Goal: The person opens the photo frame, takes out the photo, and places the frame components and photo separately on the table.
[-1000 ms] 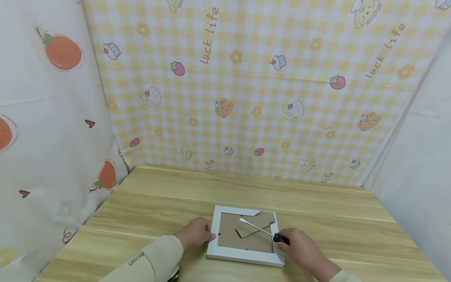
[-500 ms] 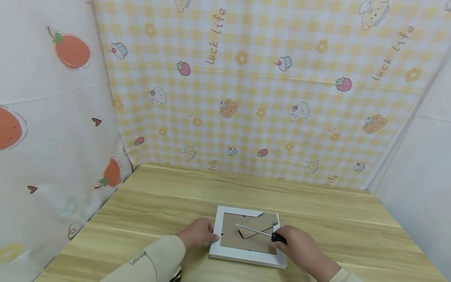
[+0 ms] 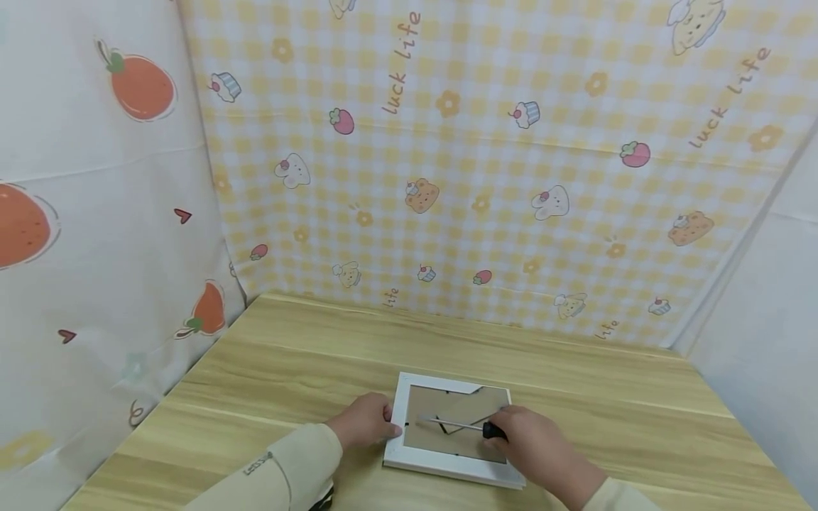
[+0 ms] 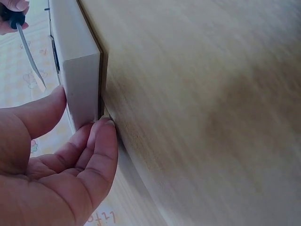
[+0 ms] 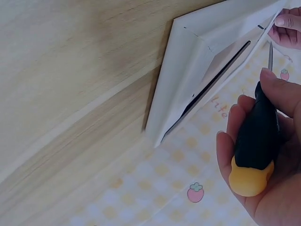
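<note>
A white picture frame [image 3: 399, 443] lies back side up on the wooden table, its brown backing board [image 3: 424, 440] showing, with a stand leg [image 3: 469, 410] folded against it. My left hand [image 3: 366, 420] pinches the frame's left edge; in the left wrist view the thumb [image 4: 54, 106] is on the back side and the fingers reach under. In my right hand [image 3: 533, 440] is a screwdriver [image 5: 257, 136] with a black and yellow handle, gripped above the frame's right side. Its metal shaft [image 3: 460, 424] points left over the backing board. Whether the tip touches the board cannot be told.
The wooden table [image 3: 307, 355] extends behind and to both sides of the frame. A yellow checked cloth [image 3: 473, 163] hangs along the back, with a white printed cloth [image 3: 115, 270] on the left and a pale one [image 3: 760, 298] on the right.
The screwdriver's tip has swung from the upper middle of the backing toward its left side, nearer me. My left hand keeps its place on the frame. The head view has shifted slightly.
</note>
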Motion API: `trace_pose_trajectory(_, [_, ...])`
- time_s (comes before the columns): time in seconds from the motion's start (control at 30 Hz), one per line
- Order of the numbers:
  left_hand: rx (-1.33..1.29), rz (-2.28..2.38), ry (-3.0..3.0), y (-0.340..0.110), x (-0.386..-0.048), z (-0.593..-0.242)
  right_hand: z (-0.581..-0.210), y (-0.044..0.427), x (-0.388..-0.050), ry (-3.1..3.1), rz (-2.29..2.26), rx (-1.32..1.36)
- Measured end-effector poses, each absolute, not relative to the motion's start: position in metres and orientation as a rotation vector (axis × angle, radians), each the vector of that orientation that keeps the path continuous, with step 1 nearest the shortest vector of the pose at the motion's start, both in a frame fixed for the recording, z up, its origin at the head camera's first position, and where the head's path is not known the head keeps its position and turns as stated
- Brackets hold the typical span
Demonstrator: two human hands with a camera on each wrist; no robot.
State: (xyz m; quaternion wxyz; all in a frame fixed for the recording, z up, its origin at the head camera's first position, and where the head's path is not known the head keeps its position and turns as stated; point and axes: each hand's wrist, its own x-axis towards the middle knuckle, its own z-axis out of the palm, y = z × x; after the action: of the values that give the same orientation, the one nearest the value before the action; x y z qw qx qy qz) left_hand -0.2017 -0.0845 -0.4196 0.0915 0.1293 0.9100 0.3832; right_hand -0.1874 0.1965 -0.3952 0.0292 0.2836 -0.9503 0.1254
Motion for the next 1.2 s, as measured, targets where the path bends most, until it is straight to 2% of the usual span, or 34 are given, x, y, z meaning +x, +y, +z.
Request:
trace_pose_trajectory(0.7, [0.401, 1.096, 2.745, -0.082, -0.206, -0.422, -0.383, 0.185, -0.198, -3.058, 0.365, 1.065])
trace_pose_trajectory(1.2, [0.376, 1.049, 2.731, -0.080, -0.208, -0.418, -0.383, 0.182, -0.205, -3.108, 0.446, 1.088])
